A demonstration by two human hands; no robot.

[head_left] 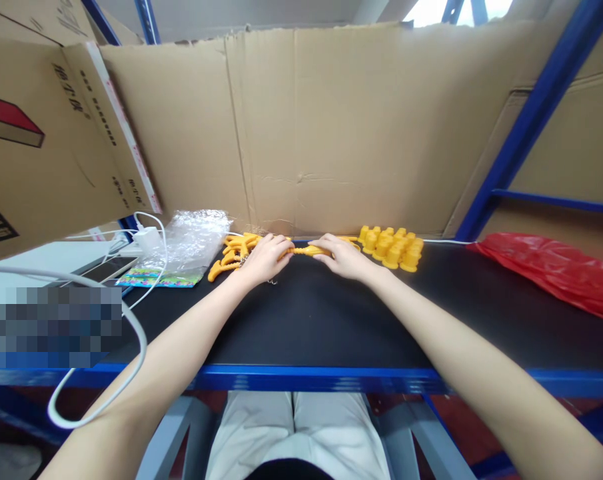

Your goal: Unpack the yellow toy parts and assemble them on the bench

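Observation:
Both my hands reach to the far side of the black table. My left hand and my right hand grip the two ends of one orange plastic piece between them. A pile of curved orange pieces lies just left of my left hand. Right of my right hand stands a cluster of several small yellow cup-shaped parts.
A clear plastic bag with a colourful card lies at the left, beside a white charger and cable. A red plastic bag lies at the right. A cardboard wall backs the table; a blue shelf post rises at right.

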